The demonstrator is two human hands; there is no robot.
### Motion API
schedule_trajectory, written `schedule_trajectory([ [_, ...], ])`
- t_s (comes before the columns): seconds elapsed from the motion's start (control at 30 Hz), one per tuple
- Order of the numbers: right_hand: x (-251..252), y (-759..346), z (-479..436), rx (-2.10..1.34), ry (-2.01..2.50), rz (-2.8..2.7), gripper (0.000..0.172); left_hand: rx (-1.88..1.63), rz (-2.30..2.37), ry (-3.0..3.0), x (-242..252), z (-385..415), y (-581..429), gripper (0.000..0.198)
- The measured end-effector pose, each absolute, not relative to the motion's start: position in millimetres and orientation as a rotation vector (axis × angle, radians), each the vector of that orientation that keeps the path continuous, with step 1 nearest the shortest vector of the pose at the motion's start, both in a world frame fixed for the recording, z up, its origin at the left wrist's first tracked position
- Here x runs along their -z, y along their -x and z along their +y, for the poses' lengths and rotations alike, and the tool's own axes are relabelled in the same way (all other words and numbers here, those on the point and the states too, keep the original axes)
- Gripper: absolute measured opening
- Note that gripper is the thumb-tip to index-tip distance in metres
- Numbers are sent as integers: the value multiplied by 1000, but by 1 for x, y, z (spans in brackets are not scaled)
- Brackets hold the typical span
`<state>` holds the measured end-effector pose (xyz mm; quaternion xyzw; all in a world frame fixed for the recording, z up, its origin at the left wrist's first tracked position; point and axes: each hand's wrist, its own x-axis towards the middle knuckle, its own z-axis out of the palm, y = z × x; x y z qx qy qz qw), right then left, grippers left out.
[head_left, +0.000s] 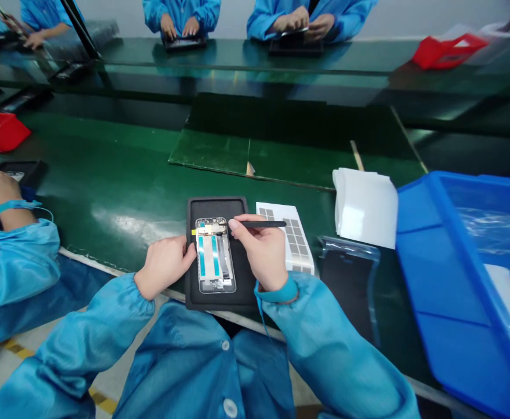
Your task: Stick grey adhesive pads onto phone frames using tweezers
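Note:
An opened smartphone (208, 256) lies in a black foam tray (242, 297), its inner parts and blue strips showing. My right hand (266, 256) is closed around black tweezers (261, 224), whose tips reach the upper right part of the phone. At the left rim of the tray, my left hand (166, 265) is closed, thumb over the edge beside the phone; its other fingers are partly hidden. A white sheet with grey square stickers (296, 235) lies right of the tray, partly behind my right hand.
A stack of white sheets (365, 206) and a dark plastic-wrapped item (348, 279) lie to the right, beside a large blue bin (438, 279). A co-worker's arm (23, 250) is close on the left. Red bins (2, 132) and other workers are farther off.

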<state>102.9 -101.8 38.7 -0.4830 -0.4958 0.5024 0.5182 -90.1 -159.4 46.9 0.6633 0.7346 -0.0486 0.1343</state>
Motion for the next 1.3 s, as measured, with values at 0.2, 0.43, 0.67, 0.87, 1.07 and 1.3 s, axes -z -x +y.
schedule_trajectory([
  [0.2, -58, -143, -108, -1099, 1068, -1180, 16, 299, 2286, -1935, -64, -152, 136, 41],
  [0.43, -44, -169, -116, -1137, 1126, -1164, 22, 419, 2480, -1811, -74, -133, 205, 46],
  [0.67, -45, -185, -105, -1083, 1149, -1321, 27, 349, 2743, -1736, -105, -106, 246, 47],
  [0.87, -40, -170, -87, -865, 1050, -1648, 21, 0, 2502, -2140, -91, -67, 152, 35],
  [1.07, -22, -151, -86, -608, 921, -1913, 10, -226, 2010, -2382, -37, -10, 28, 25],
  [1.3, -7, -159, -87, -534, 1000, -1885, 11, -360, 1765, -2497, -16, 19, 1, 20],
])
